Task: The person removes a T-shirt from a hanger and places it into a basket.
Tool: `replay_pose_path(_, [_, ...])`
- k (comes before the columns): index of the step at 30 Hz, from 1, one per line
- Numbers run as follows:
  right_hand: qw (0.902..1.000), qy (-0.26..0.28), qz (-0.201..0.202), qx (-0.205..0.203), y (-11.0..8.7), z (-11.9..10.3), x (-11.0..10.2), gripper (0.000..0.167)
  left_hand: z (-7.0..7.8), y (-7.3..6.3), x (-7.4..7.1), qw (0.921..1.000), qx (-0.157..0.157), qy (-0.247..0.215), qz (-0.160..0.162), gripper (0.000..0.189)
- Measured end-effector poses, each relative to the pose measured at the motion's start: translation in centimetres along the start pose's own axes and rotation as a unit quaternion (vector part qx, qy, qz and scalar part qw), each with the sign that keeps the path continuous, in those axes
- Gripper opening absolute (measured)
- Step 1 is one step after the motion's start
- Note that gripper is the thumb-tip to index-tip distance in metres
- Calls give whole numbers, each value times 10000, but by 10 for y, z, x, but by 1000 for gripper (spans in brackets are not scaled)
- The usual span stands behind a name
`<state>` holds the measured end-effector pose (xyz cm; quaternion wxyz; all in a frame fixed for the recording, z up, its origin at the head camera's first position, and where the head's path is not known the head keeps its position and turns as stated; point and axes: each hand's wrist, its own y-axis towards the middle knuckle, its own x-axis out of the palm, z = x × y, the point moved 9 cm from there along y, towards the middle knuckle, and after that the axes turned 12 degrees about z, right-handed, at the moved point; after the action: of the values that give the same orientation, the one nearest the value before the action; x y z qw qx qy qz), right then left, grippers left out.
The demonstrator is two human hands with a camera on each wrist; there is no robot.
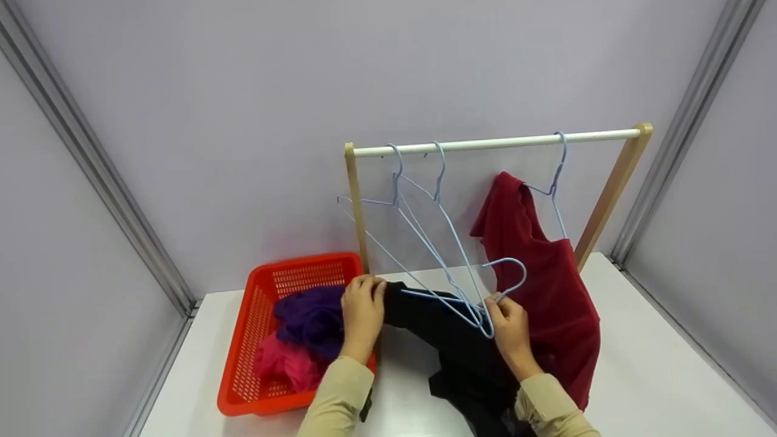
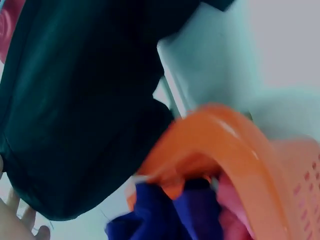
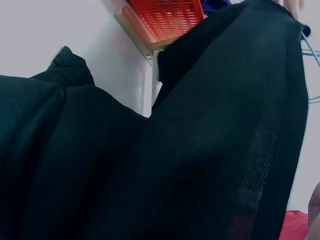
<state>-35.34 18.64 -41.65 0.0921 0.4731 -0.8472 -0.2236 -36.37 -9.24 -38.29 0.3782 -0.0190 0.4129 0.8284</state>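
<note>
A black garment (image 1: 425, 325) hangs between the two hands in front of the rack. Its left end is pinched by my left hand (image 1: 363, 309), close above the basket's right rim. My right hand (image 1: 511, 328) grips a light-blue wire hanger (image 1: 524, 274) at its neck, hook upward, together with the garment's edge. One arm of this hanger runs left along the garment's top toward the left hand. In the right wrist view the black fabric (image 3: 210, 130) fills most of the picture. Fingers of the left hand (image 2: 17, 222) touch the fabric's edge in the left wrist view.
A clothes rack with a white rail (image 1: 498, 143) stands behind. Two light-blue hangers (image 1: 441, 176) hang there, overlapping the black garment. A dark red shirt (image 1: 546, 285) hangs from another hanger at right. At left, a red basket (image 1: 234, 358) holds purple cloth (image 1: 312, 318) and pink cloth (image 1: 288, 361).
</note>
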Motion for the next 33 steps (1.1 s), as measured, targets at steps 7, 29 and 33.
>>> replay_pose_path(7, [9937,221,-993,461,-1,5,15,19,-28,1,-7,9970,-760,-96,-62,13])
replay_pose_path(29, [9676,-1874,-1686,117,-8,20,13,21,-48,-1,-14,9832,-1742,-471,275,12])
replay_pose_path(33, [9632,-2044,-1736,202,-9,22,12,22,-50,-1,-16,9834,-1716,-460,360,12])
